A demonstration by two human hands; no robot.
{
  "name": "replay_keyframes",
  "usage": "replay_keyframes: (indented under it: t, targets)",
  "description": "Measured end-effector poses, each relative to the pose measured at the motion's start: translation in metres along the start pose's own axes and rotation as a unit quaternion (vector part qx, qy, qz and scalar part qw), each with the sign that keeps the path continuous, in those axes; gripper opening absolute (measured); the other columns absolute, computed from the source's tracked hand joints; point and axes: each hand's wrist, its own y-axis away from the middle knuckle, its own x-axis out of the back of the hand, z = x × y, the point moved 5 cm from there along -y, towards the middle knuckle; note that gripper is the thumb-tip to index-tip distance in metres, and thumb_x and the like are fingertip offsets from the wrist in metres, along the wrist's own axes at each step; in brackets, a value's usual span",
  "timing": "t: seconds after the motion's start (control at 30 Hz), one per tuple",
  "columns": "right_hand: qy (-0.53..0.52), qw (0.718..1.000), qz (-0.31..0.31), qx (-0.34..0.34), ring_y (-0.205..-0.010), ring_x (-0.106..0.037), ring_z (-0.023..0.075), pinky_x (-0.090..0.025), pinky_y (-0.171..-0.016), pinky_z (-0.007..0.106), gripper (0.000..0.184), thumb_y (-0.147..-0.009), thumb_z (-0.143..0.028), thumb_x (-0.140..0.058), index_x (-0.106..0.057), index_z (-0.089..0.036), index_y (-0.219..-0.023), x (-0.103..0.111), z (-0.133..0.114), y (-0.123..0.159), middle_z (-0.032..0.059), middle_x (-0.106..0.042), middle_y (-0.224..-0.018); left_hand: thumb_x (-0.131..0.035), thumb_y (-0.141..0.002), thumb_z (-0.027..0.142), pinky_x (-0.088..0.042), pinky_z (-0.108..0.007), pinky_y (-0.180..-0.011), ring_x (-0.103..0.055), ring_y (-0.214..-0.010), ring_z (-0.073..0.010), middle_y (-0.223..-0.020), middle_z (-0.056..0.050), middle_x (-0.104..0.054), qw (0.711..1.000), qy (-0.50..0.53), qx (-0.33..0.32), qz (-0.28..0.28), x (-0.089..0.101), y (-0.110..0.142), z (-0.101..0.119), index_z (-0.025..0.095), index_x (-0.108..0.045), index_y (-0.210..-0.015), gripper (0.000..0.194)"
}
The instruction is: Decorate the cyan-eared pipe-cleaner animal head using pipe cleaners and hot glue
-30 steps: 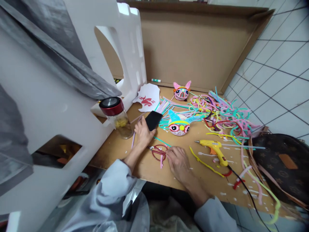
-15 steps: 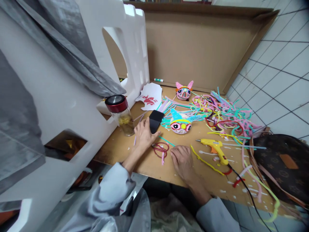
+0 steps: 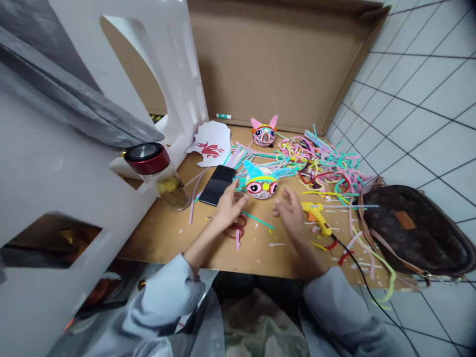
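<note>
A blue-eared pipe-cleaner mask head (image 3: 262,185) with pink-ringed eyes and a yellow nose lies on the table between my two hands. My left hand (image 3: 229,206) is open at its left side, fingers spread close to it, with nothing held. Off its right side hovers my right hand (image 3: 290,212), open and empty, fingers slightly curled. Left of my left hand lies a black phone (image 3: 218,185). Below that hand are dark red-handled scissors (image 3: 237,227), partly covered by it. A yellow glue gun (image 3: 318,216) rests just right of my right hand, which overlaps its nozzle.
A pink-eared head (image 3: 264,133) sits farther back. Tangled pipe cleaners (image 3: 323,166) heap at right, beside a brown handbag (image 3: 420,228). A glass tea bottle (image 3: 171,191) stands at left near a white plastic panel (image 3: 174,64) and a paper cutout (image 3: 215,136). Cardboard (image 3: 267,64) walls the back.
My left hand has left the phone, which now lies farther left. Both hands have come up beside the blue-eared head, and my right hand has opened. The camera view has shifted.
</note>
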Motion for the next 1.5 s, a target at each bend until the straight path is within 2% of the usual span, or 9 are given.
replay_keyframes:
  t: [0.1,0.17,0.33,0.63,0.9,1.13,1.3,1.4,1.5]
  targets:
    - [-0.013,0.999,-0.023,-0.046,-0.072,-0.065,0.0110,-0.058,-0.054,0.026,0.085,-0.070,-0.044,-0.072,-0.044,-0.022,-0.147,-0.006,-0.006,-0.019,0.0191,-0.041,-0.156,-0.074,-0.081,0.049,-0.044,-0.053,-0.114,-0.057,-0.133,-0.0349,-0.148,-0.016,-0.058,0.999,-0.005,-0.007,-0.041,-0.005,-0.022,0.004,0.019,-0.050,-0.149,0.077]
    - [-0.030,0.993,-0.045,-0.104,-0.068,-0.066,0.0085,-0.055,-0.049,0.021,0.080,-0.072,-0.040,-0.073,-0.044,-0.025,-0.146,-0.007,-0.009,-0.029,0.0167,-0.044,-0.155,-0.072,-0.083,0.052,-0.039,-0.053,-0.118,-0.052,-0.138,-0.0351,-0.151,-0.015,-0.055,0.998,-0.003,-0.002,-0.058,-0.005,-0.028,0.005,0.019,-0.050,-0.149,0.076]
    - [-0.055,0.978,-0.109,-0.168,-0.059,-0.065,0.0069,-0.052,-0.044,0.015,0.041,-0.080,-0.026,-0.071,-0.056,-0.022,-0.118,-0.008,-0.020,-0.043,0.0065,-0.070,-0.114,-0.076,-0.078,0.052,-0.041,-0.052,-0.116,-0.051,-0.138,-0.0353,-0.159,-0.016,-0.046,0.998,0.013,0.032,-0.060,-0.003,-0.032,0.007,0.020,-0.050,-0.148,0.081]
    - [-0.086,0.980,-0.102,-0.150,-0.053,-0.061,0.0057,-0.046,-0.039,0.013,0.030,-0.074,-0.016,-0.077,-0.061,-0.019,-0.100,-0.018,-0.022,-0.048,0.0011,-0.070,-0.092,-0.085,-0.064,0.046,-0.054,-0.046,-0.099,-0.066,-0.115,-0.0297,-0.134,-0.017,-0.064,0.994,0.088,0.034,-0.061,-0.011,-0.042,0.011,0.014,-0.061,-0.124,0.072]
    - [-0.084,0.985,-0.069,-0.135,-0.051,-0.058,0.0061,-0.046,-0.037,0.014,0.029,-0.074,-0.018,-0.076,-0.059,-0.018,-0.097,-0.019,-0.015,-0.052,-0.0020,-0.066,-0.081,-0.080,-0.064,0.037,-0.054,-0.032,-0.079,-0.066,-0.090,-0.0188,-0.113,-0.009,-0.069,0.993,0.100,0.037,-0.040,-0.008,-0.047,0.007,0.015,-0.062,-0.108,0.052]
    - [-0.078,0.986,-0.065,-0.135,-0.051,-0.058,0.0063,-0.047,-0.037,0.015,0.035,-0.073,-0.018,-0.076,-0.058,-0.018,-0.103,-0.021,-0.013,-0.054,-0.0025,-0.067,-0.082,-0.075,-0.067,0.030,-0.054,-0.029,-0.074,-0.068,-0.086,-0.0189,-0.102,-0.008,-0.072,0.998,0.049,0.032,-0.002,-0.006,-0.046,0.007,0.015,-0.064,-0.106,0.043]
    - [-0.078,0.985,-0.063,-0.142,-0.051,-0.059,0.0068,-0.048,-0.039,0.015,0.035,-0.073,-0.018,-0.075,-0.058,-0.018,-0.105,-0.019,-0.010,-0.054,-0.0031,-0.066,-0.077,-0.056,-0.077,0.021,-0.055,-0.030,-0.080,-0.070,-0.081,-0.0170,-0.089,-0.005,-0.073,0.997,0.026,0.028,0.069,0.003,-0.038,0.009,0.016,-0.065,-0.094,0.020]
    - [-0.080,0.985,-0.061,-0.137,-0.051,-0.059,0.0063,-0.048,-0.039,0.015,0.036,-0.073,-0.018,-0.075,-0.059,-0.017,-0.105,-0.018,-0.010,-0.054,-0.0017,-0.067,-0.082,-0.055,-0.082,0.028,-0.051,-0.027,-0.074,-0.065,-0.073,-0.0153,-0.080,-0.003,-0.071,0.995,-0.029,-0.016,0.090,0.007,-0.028,0.017,0.016,-0.068,-0.091,0.020]
    - [-0.074,0.987,-0.059,-0.132,-0.053,-0.061,0.0064,-0.050,-0.040,0.015,0.041,-0.072,-0.019,-0.077,-0.059,-0.018,-0.109,-0.017,-0.009,-0.054,0.0009,-0.070,-0.093,-0.057,-0.087,0.041,-0.046,-0.026,-0.066,-0.057,-0.060,-0.0141,-0.064,0.001,-0.064,0.992,-0.091,-0.035,0.079,0.009,-0.020,0.023,0.016,-0.072,-0.093,0.030]
